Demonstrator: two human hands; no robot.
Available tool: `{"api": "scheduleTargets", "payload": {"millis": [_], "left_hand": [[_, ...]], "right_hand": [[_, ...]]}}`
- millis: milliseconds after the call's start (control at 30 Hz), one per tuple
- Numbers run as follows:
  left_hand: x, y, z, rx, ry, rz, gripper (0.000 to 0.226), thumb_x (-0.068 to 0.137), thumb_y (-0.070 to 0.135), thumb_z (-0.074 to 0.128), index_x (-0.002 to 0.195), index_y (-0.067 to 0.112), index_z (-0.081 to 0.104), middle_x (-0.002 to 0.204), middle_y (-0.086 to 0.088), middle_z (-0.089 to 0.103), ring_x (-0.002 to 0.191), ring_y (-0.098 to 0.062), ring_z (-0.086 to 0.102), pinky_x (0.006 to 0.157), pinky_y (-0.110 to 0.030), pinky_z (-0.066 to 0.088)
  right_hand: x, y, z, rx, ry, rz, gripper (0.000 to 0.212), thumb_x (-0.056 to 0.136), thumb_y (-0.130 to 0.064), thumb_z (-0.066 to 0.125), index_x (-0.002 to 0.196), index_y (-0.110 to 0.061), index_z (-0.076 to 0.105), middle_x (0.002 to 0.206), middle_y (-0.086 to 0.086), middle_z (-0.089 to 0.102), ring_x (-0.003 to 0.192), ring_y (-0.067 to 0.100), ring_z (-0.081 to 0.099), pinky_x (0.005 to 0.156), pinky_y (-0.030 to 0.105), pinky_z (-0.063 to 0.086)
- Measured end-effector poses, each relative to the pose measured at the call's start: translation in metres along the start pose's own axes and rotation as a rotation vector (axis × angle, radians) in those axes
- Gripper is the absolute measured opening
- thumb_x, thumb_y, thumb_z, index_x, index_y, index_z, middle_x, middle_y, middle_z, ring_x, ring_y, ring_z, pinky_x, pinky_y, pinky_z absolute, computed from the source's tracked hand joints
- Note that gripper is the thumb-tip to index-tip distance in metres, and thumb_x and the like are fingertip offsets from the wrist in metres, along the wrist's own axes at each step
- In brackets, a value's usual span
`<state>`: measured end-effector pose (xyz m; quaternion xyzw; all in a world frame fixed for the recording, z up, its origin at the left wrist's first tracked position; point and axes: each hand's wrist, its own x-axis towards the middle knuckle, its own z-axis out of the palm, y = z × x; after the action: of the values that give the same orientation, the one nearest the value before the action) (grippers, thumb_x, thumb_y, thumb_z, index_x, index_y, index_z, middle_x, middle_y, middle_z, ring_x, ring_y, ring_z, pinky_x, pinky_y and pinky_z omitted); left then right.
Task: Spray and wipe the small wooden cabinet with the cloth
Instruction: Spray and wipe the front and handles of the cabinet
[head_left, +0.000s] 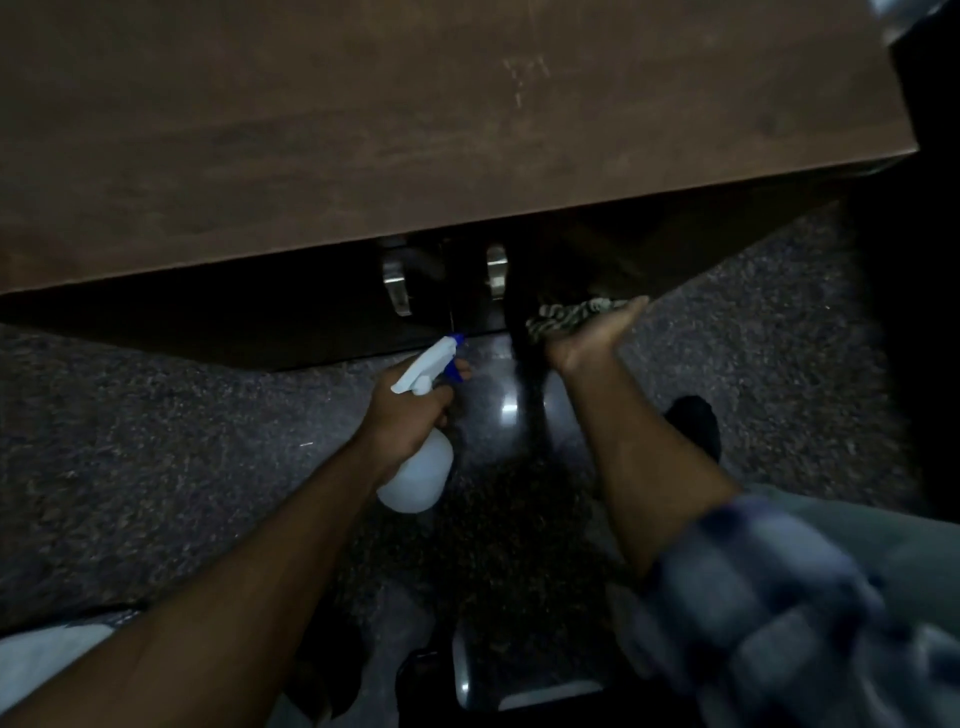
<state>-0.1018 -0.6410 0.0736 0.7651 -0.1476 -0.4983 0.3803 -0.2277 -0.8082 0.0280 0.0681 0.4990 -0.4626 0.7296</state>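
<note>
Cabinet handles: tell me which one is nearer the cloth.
The right-hand metal handle, just left of the striped cloth at the right hand. The other handle sits further left, beyond the dark gap between them.

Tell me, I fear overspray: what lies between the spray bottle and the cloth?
Head view: between the spray bottle and the cloth stands a dark upright strip, perhaps a door edge, over glossy floor.
</note>
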Motion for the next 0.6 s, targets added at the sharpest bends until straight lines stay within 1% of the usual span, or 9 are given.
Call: {"api": "scheduleTargets", "payload": {"millis": [100, 167, 233, 300, 367, 400, 467, 500, 600], "left_hand": [[0.004, 0.014, 0.015, 0.0, -0.122, 0.011, 0.053, 0.093, -0.013, 0.057, 0.121, 0.031, 0.062, 0.094, 0.013, 0.072, 0.061, 0.011, 0.064, 0.057, -0.015, 0.049], [0.009, 0.026, 0.028, 0.038, -0.189, 0.045, 0.054, 0.093, -0.013, 0.055, 0.125, 0.03, 0.064, 0.097, 0.027, 0.07, 0.072, 0.019, 0.064, 0.07, -0.015, 0.052], [0.012, 0.041, 0.042, 0.041, -0.238, 0.067, 0.05, 0.092, -0.009, 0.057, 0.132, 0.021, 0.065, 0.106, 0.025, 0.065, 0.083, 0.019, 0.065, 0.083, -0.018, 0.053], [0.013, 0.048, 0.053, 0.04, -0.239, 0.042, 0.029, 0.089, 0.001, 0.063, 0.104, 0.024, 0.073, 0.088, 0.012, 0.067, 0.073, 0.004, 0.063, 0.074, -0.023, 0.051], [0.012, 0.054, 0.057, 0.055, -0.192, 0.027, 0.032, 0.089, 0.001, 0.063, 0.091, 0.032, 0.069, 0.067, 0.011, 0.063, 0.061, -0.004, 0.057, 0.059, -0.02, 0.046], [0.012, 0.054, 0.059, 0.054, -0.188, 0.051, 0.034, 0.09, 0.0, 0.062, 0.099, 0.032, 0.07, 0.074, 0.011, 0.067, 0.066, -0.003, 0.061, 0.064, -0.021, 0.049], [0.007, 0.054, 0.06, 0.049, -0.202, 0.101, 0.045, 0.092, -0.005, 0.059, 0.129, 0.019, 0.068, 0.115, 0.001, 0.072, 0.104, -0.01, 0.07, 0.094, -0.03, 0.054], [0.005, 0.052, 0.059, 0.046, -0.19, 0.105, 0.051, 0.094, -0.01, 0.056, 0.14, 0.012, 0.062, 0.131, -0.006, 0.068, 0.12, -0.019, 0.066, 0.105, -0.036, 0.049], [0.006, 0.034, 0.053, 0.026, -0.161, 0.116, 0.053, 0.094, -0.017, 0.054, 0.143, 0.004, 0.057, 0.14, -0.012, 0.063, 0.131, -0.031, 0.059, 0.112, -0.046, 0.042]], "right_hand": [[0.002, -0.012, -0.007, -0.055, -0.034, 0.074, 0.101, 0.085, -0.088, 0.023, 0.146, -0.014, 0.054, 0.142, 0.021, 0.058, 0.136, 0.043, 0.05, 0.117, 0.057, 0.032], [-0.011, -0.027, -0.004, 0.018, -0.096, -0.042, 0.096, 0.086, -0.086, 0.029, 0.148, -0.016, 0.053, 0.144, 0.018, 0.058, 0.134, 0.041, 0.052, 0.118, 0.056, 0.033], [-0.023, -0.041, 0.001, 0.081, -0.029, -0.186, 0.093, 0.087, -0.084, 0.032, 0.153, -0.021, 0.045, 0.151, 0.013, 0.051, 0.137, 0.038, 0.048, 0.119, 0.054, 0.031], [-0.017, -0.04, 0.006, 0.155, -0.033, -0.173, 0.094, 0.086, -0.086, 0.03, 0.155, -0.024, 0.041, 0.157, 0.009, 0.044, 0.141, 0.036, 0.044, 0.12, 0.055, 0.028], [-0.013, -0.027, 0.011, 0.042, -0.009, -0.039, 0.104, 0.081, -0.091, 0.023, 0.156, -0.021, 0.04, 0.159, 0.012, 0.04, 0.144, 0.037, 0.04, 0.12, 0.056, 0.026], [-0.012, -0.018, 0.01, -0.006, 0.003, 0.038, 0.108, 0.081, -0.092, 0.02, 0.156, -0.017, 0.04, 0.158, 0.015, 0.041, 0.143, 0.038, 0.04, 0.12, 0.056, 0.028], [-0.011, -0.016, 0.007, -0.075, 0.004, 0.115, 0.11, 0.083, -0.091, 0.015, 0.152, -0.011, 0.046, 0.15, 0.021, 0.048, 0.138, 0.041, 0.045, 0.116, 0.054, 0.033], [-0.014, -0.022, 0.007, -0.07, -0.025, 0.095, 0.109, 0.083, -0.09, 0.016, 0.15, -0.011, 0.048, 0.148, 0.021, 0.051, 0.136, 0.042, 0.047, 0.116, 0.055, 0.033], [-0.001, -0.055, 0.005, 0.013, 0.069, -0.151, 0.103, 0.084, -0.09, 0.017, 0.151, -0.018, 0.048, 0.149, 0.015, 0.051, 0.132, 0.04, 0.05, 0.118, 0.057, 0.029]]}}
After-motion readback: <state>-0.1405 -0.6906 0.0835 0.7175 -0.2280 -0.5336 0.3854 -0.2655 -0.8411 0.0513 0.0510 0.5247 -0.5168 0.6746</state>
